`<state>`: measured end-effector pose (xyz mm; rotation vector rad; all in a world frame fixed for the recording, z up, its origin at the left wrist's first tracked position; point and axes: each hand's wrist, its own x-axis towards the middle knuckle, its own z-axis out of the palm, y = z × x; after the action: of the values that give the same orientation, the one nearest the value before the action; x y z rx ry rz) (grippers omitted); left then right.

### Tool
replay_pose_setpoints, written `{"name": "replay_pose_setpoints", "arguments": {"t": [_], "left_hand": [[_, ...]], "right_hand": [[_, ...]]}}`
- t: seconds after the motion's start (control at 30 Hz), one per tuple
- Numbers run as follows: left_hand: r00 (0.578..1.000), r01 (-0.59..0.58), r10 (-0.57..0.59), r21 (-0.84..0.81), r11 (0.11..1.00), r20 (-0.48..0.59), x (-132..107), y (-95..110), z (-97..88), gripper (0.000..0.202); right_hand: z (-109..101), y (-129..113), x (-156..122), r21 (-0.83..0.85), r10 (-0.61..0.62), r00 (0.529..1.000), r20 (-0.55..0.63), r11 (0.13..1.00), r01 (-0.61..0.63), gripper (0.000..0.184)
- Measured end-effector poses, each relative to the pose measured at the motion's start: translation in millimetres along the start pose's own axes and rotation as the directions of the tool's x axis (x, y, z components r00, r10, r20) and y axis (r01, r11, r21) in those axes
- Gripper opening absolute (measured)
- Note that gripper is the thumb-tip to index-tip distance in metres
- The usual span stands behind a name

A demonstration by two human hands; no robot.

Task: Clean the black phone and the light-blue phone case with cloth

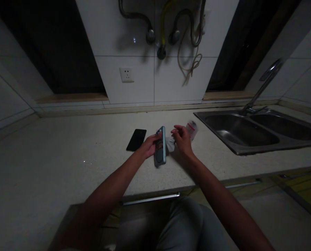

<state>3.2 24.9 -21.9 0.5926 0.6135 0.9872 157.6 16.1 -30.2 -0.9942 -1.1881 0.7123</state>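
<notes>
My left hand (150, 145) is closed around a phone in a light blue case (163, 148), tipped up on its long side above the counter. The phone's back, with a dark round patch and a brownish picture, faces left. Close to its right side is my right hand (183, 140), its fingers curled in; whatever may be between them is too dim to make out. A crumpled whitish cloth or tissue (170, 144) shows between the phone and those fingers. Behind the right hand lies a clear plastic bag with a red stripe (191, 128). A second, black phone (136, 139) lies flat left of my left hand.
The pale counter (66, 150) runs along a tiled wall. To the right is a double steel sink (239, 134) with a tall faucet (266, 82). A wall socket (126, 75) and several hoses (188, 14) are at the back. A drawer handle (151, 199) runs below the counter's front edge.
</notes>
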Motion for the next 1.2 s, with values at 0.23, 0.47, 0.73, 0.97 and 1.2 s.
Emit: {"name": "replay_pose_setpoints", "arguments": {"t": [0.23, 0.47, 0.73, 0.97, 1.2], "left_hand": [[0.996, -0.008, 0.007, -0.008, 1.000, -0.088, 8.2, -2.5, -6.4, 0.015], [0.988, 0.156, -0.158, -0.153, 0.976, 0.003, 5.6, 1.3, -0.1, 0.030], [0.987, 0.150, -0.138, -0.151, 0.977, 0.082, -1.7, -1.7, 7.3, 0.062], [0.991, 0.135, -0.131, -0.159, 0.978, 0.034, 2.2, -5.6, 2.2, 0.054], [0.990, 0.142, -0.140, -0.181, 0.973, 0.021, 7.5, -5.7, -6.2, 0.059]], "right_hand": [[-2.4, 2.4, 4.0, 0.119, 0.094, 0.996, 0.000, 0.988, -0.093, 0.041], [1.1, -0.5, -10.1, -0.185, -0.251, 0.945, 0.209, 0.939, 0.291, 0.026], [1.2, 11.6, -14.4, -0.368, -0.320, 0.778, 0.541, 0.742, 0.561, 0.042], [4.2, 11.7, -16.3, -0.240, -0.343, 0.687, 0.641, 0.760, 0.604, 0.057], [5.0, 6.8, -24.6, -0.188, -0.338, 0.579, 0.742, 0.724, 0.664, 0.054]]}}
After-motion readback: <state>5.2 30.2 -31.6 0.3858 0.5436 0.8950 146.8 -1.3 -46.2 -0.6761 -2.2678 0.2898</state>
